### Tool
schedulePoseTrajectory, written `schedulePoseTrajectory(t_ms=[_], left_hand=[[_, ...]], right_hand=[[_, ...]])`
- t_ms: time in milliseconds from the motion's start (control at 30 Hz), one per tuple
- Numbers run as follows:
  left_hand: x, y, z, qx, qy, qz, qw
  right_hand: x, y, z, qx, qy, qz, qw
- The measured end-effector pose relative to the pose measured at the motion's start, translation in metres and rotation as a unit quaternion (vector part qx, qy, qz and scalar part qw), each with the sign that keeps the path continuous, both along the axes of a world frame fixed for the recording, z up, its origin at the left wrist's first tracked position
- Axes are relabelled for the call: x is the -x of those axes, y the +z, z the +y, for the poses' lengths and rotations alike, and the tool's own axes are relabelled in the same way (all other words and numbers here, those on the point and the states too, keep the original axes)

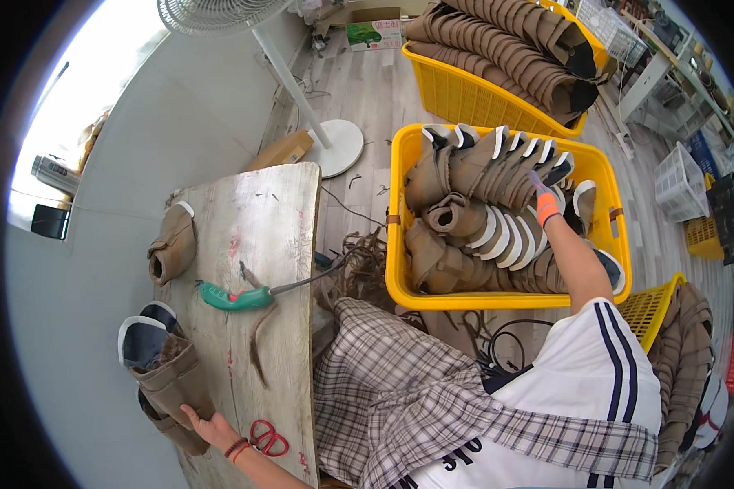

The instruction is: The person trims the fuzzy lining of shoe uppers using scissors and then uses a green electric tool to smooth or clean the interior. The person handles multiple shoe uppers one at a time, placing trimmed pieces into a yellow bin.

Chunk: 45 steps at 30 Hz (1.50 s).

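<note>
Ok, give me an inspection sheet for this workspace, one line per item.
Surface: worn wooden table, scuffed, with reddish marks.
Job's things: stacked brown uppers and a single upper on the table; a yellow crate full of more.
Clutter: red scissors, brown strip.
Hands: left hand touches the stack; right hand, orange-covered, reaches into the crate, contact unclear.
Cables: cord runs from green tool past the table edge.
Surroundings: standing fan, second yellow crate behind.

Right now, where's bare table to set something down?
Mostly bare: table's far end, between lone upper, tool and right edge; smaller patch right of brown strip, between tool and scissors. Crowded: near left, bunched uppers against left hand.
</note>
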<state>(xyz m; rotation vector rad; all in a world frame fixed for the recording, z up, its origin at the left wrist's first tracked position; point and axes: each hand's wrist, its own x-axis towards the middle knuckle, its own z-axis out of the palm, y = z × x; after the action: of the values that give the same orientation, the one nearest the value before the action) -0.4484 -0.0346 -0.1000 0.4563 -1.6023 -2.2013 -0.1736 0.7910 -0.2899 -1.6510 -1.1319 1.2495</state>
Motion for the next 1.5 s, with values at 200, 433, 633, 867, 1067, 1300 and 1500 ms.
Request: schedulePoseTrajectory(t_ms=[200, 433, 633, 867, 1067, 1300, 1500], left_hand=[[0.022, -0.035, 0.006, 0.023, -0.065, -0.107, 0.992], [-0.022, -0.034, 0.002, 0.057, -0.043, -0.217, 0.974], [-0.044, -0.014, 0.013, 0.188, 0.056, -0.123, 0.973], [-0.067, 0.022, 0.143, 0.297, -0.005, 0.038, 0.954], [-0.057, 0.162, 0.206, 0.277, -0.225, 0.300, 0.885], [-0.177, 0.276, 0.148, 0.042, -0.011, 0.743, 0.668], [-0.195, 0.171, 0.114, 0.402, 0.121, 0.429, 0.800]], right_hand=[[0.071, -0.091, 0.017, -0.057, 0.274, -0.123, 0.952], [0.024, -0.099, 0.023, -0.066, 0.371, 0.183, 0.908], [-0.029, -0.060, 0.005, -0.022, 0.343, 0.173, 0.923], [-0.081, -0.040, -0.009, -0.057, 0.326, 0.204, 0.921], [-0.073, 0.053, -0.041, 0.092, 0.253, 0.381, 0.884], [0.019, 0.166, -0.153, 0.037, 0.429, 0.351, 0.832], [0.158, 0.253, -0.287, 0.097, 0.596, 0.314, 0.733]])
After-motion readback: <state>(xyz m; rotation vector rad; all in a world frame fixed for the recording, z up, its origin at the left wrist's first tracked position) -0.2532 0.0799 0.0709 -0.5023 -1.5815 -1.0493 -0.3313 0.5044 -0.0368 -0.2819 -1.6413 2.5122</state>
